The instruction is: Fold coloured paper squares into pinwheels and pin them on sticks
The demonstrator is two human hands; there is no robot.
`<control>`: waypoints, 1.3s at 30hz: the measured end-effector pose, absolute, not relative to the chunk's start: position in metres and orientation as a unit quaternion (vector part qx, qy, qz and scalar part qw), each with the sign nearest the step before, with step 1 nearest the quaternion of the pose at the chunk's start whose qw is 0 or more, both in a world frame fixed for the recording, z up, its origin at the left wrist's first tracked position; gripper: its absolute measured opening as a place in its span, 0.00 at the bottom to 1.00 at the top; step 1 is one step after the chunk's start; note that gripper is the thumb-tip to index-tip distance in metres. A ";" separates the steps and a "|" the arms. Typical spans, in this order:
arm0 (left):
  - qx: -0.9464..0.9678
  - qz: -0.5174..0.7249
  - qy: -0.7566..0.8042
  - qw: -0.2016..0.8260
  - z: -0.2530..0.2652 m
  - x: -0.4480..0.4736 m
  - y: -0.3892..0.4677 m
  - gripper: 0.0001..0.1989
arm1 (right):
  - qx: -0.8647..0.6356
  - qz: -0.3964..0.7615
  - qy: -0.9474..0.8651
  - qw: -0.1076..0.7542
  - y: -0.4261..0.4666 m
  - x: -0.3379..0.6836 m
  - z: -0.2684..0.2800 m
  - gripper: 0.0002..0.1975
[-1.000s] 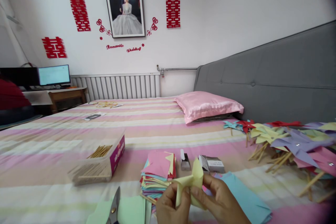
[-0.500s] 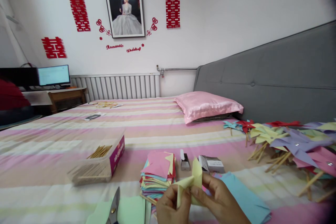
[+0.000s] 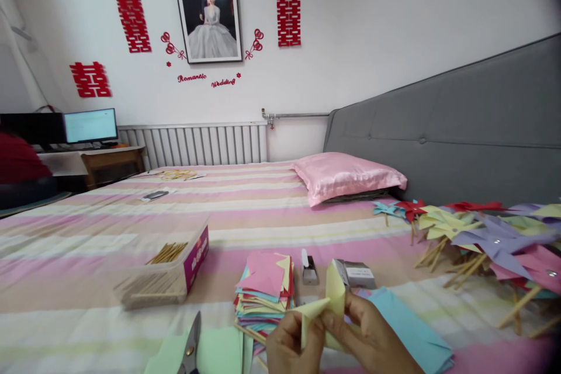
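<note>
A pale yellow paper pinwheel, its blades partly folded in, is pinched between both hands at the lower middle. My left hand grips its left side with thumb and fingers. On the right side my right hand holds it, thumb pressed near the centre. Fingers hide the middle of the paper. Just left and behind stands a stack of coloured cut paper. Small grey boxes lie beyond the hands. Blue paper sheets lie beside my right wrist.
Scissors rest on light green paper. A clear plastic box holds thin wooden sticks. Finished pinwheels on sticks are piled at the right by the grey headboard. A pink pillow lies farther back. A person in red sits far left.
Both hands have shifted slightly right with the yellow paper between them. The other things stay where they were.
</note>
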State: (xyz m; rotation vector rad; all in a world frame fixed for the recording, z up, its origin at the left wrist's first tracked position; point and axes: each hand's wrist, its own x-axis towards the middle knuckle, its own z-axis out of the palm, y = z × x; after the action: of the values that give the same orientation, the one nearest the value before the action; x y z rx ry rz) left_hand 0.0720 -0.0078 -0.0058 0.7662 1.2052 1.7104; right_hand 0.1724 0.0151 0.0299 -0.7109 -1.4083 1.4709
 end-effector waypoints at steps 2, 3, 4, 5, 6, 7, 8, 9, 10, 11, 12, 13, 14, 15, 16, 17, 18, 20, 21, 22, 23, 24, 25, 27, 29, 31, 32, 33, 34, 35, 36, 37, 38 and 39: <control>0.308 0.693 0.471 0.451 -0.005 0.073 -0.008 0.19 | -0.306 0.596 -0.575 0.469 0.016 0.173 0.029 0.17; 0.309 0.695 0.465 0.454 -0.004 0.073 -0.008 0.18 | -0.315 0.591 -0.576 0.468 0.017 0.174 0.028 0.17; 0.310 0.697 0.461 0.454 -0.003 0.073 -0.008 0.18 | -0.323 0.584 -0.578 0.469 0.018 0.174 0.027 0.17; 0.311 0.699 0.458 0.453 -0.001 0.073 -0.008 0.18 | -0.329 0.576 -0.582 0.471 0.019 0.175 0.025 0.18; 0.313 0.700 0.455 0.452 0.000 0.073 -0.008 0.18 | -0.333 0.569 -0.585 0.472 0.020 0.175 0.023 0.18; 0.315 0.700 0.454 0.452 0.002 0.073 -0.008 0.18 | -0.335 0.568 -0.584 0.473 0.022 0.176 0.022 0.18; 0.317 0.698 0.454 0.453 0.003 0.072 -0.008 0.18 | -0.334 0.574 -0.578 0.474 0.023 0.176 0.020 0.18; 0.319 0.694 0.456 0.457 0.004 0.071 -0.008 0.18 | -0.329 0.590 -0.566 0.472 0.024 0.176 0.019 0.18; 0.319 0.688 0.459 0.462 0.004 0.070 -0.008 0.18 | -0.320 0.614 -0.548 0.468 0.025 0.176 0.018 0.18; 0.318 0.683 0.463 0.466 0.004 0.069 -0.007 0.19 | -0.306 0.643 -0.529 0.461 0.026 0.176 0.018 0.18; 0.315 0.679 0.469 0.469 0.003 0.067 -0.007 0.20 | -0.287 0.673 -0.511 0.451 0.026 0.176 0.017 0.17; 0.312 0.677 0.475 0.468 0.003 0.066 -0.006 0.20 | -0.269 0.698 -0.498 0.439 0.027 0.176 0.018 0.17; 0.311 0.676 0.481 0.464 0.002 0.064 -0.006 0.21 | -0.253 0.715 -0.493 0.426 0.028 0.176 0.018 0.16; 0.309 0.677 0.485 0.459 0.001 0.063 -0.005 0.21 | -0.241 0.723 -0.496 0.417 0.028 0.177 0.019 0.16; 0.307 0.679 0.488 0.455 0.001 0.062 -0.005 0.22 | -0.235 0.721 -0.504 0.413 0.029 0.177 0.019 0.15; 0.306 0.680 0.488 0.454 0.000 0.062 -0.004 0.22 | -0.237 0.714 -0.514 0.413 0.029 0.178 0.020 0.15; 0.307 0.680 0.485 0.456 -0.001 0.062 -0.004 0.22 | -0.242 0.702 -0.524 0.417 0.029 0.178 0.020 0.15; 0.312 0.677 0.477 0.465 -0.002 0.062 -0.004 0.21 | -0.258 0.678 -0.538 0.430 0.030 0.179 0.019 0.16; 0.318 0.674 0.473 0.470 -0.003 0.062 -0.004 0.20 | -0.268 0.666 -0.544 0.435 0.030 0.179 0.019 0.16; 0.326 0.671 0.469 0.473 -0.003 0.061 -0.004 0.20 | -0.279 0.654 -0.549 0.440 0.030 0.179 0.018 0.16; 0.333 0.668 0.465 0.476 -0.004 0.061 -0.005 0.19 | -0.287 0.642 -0.556 0.442 0.030 0.179 0.017 0.16; 0.337 0.666 0.462 0.478 -0.004 0.060 -0.005 0.19 | -0.294 0.633 -0.564 0.441 0.030 0.179 0.017 0.16; 0.343 0.662 0.459 0.483 -0.003 0.059 -0.006 0.18 | -0.299 0.626 -0.571 0.439 0.029 0.179 0.017 0.15; 0.352 0.649 0.455 0.498 -0.001 0.056 -0.007 0.16 | -0.307 0.621 -0.576 0.435 0.026 0.179 0.019 0.15; 0.358 0.634 0.454 0.514 0.004 0.054 -0.010 0.14 | -0.317 0.615 -0.575 0.436 0.023 0.178 0.023 0.15; 0.361 0.626 0.455 0.521 0.008 0.053 -0.012 0.13 | -0.323 0.604 -0.580 0.441 0.020 0.177 0.027 0.14; 0.362 0.623 0.459 0.521 0.010 0.053 -0.013 0.14 | -0.323 0.599 -0.585 0.441 0.019 0.177 0.028 0.14; 0.366 0.618 0.462 0.520 0.011 0.052 -0.014 0.14 | -0.321 0.597 -0.589 0.440 0.019 0.178 0.029 0.14; 0.375 0.613 0.464 0.518 0.013 0.051 -0.015 0.14 | -0.318 0.600 -0.587 0.439 0.018 0.178 0.029 0.14; 0.389 0.606 0.465 0.516 0.014 0.049 -0.016 0.14 | -0.316 0.608 -0.581 0.439 0.019 0.179 0.029 0.14; 0.408 0.594 0.465 0.514 0.016 0.046 -0.017 0.14 | -0.313 0.621 -0.568 0.439 0.020 0.180 0.029 0.15; 0.430 0.579 0.468 0.511 0.018 0.041 -0.018 0.13 | -0.310 0.639 -0.549 0.440 0.021 0.181 0.030 0.16; 0.452 0.563 0.476 0.502 0.020 0.036 -0.019 0.13 | -0.306 0.658 -0.527 0.442 0.022 0.183 0.030 0.17; 0.472 0.542 0.496 0.487 0.022 0.030 -0.020 0.13 | -0.302 0.676 -0.505 0.444 0.023 0.185 0.031 0.17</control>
State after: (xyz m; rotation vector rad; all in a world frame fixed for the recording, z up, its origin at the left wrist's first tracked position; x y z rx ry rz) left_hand 0.0300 -0.0202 0.0218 1.1479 1.2069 1.3182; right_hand 0.1854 0.0230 0.0314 -0.7492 -1.2513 1.6753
